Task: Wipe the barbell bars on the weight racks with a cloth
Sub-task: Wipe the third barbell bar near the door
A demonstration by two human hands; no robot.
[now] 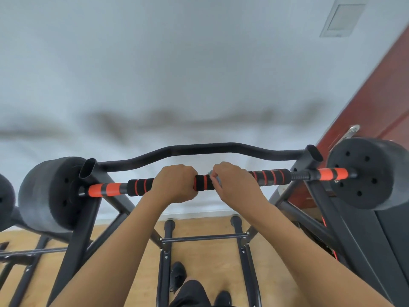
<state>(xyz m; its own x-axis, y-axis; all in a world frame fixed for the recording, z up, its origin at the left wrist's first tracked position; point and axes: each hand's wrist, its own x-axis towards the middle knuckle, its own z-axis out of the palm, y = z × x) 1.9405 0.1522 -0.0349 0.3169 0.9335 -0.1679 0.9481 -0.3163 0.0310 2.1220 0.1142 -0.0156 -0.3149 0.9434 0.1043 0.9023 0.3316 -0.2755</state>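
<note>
A barbell bar [204,182] with black and orange foam grips lies across the black rack [88,209], with black weight plates at its left end [49,193] and right end [367,173]. My left hand [174,183] grips the bar left of its middle. My right hand [235,185] is curled round the bar just right of the middle, holding a small pale cloth [215,177] against it. Only a sliver of the cloth shows at the fingers.
A bent black crossbar [199,149] of the rack runs behind the barbell. A second rack with a plate [5,196] stands at far left. A red-brown door [380,103] is at right. Rack legs and my shoes [178,273] are on the wooden floor below.
</note>
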